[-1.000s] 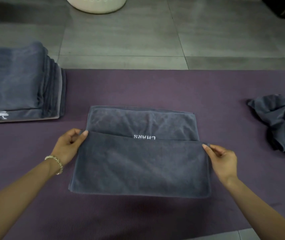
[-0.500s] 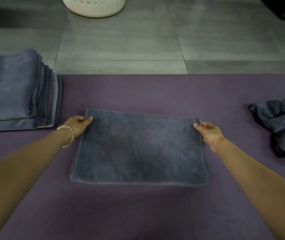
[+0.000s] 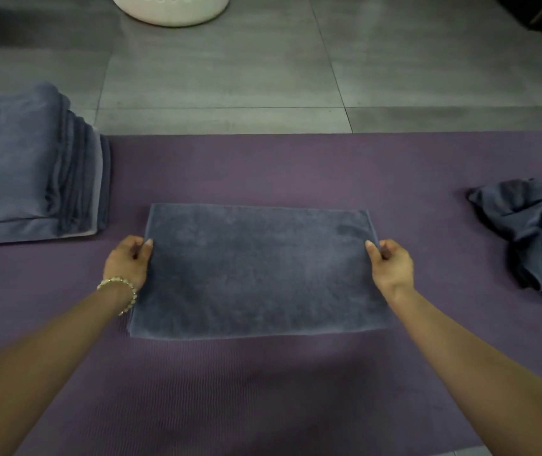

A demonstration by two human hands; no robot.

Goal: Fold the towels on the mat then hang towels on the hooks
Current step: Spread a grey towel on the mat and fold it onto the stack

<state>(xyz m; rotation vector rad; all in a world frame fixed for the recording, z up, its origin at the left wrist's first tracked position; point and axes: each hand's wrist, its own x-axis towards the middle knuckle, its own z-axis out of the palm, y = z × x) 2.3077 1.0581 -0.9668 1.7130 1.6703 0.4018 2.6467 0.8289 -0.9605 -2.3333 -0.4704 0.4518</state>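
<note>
Two hands (image 3: 128,263) (image 3: 392,266) pinch towel (image 3: 256,274); basket (image 3: 171,11) contents unclear.

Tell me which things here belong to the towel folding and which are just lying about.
Job: centre towel pinched by left hand and right hand, purple mat, towel stack, crumpled towel.
Lying about: white basket, bracelet, floor tiles.

Matt fuzzy cloth towel (image 3: 256,271), ribbed matt foam-like mat (image 3: 263,390), smooth dull floor tiles (image 3: 230,67)
</note>
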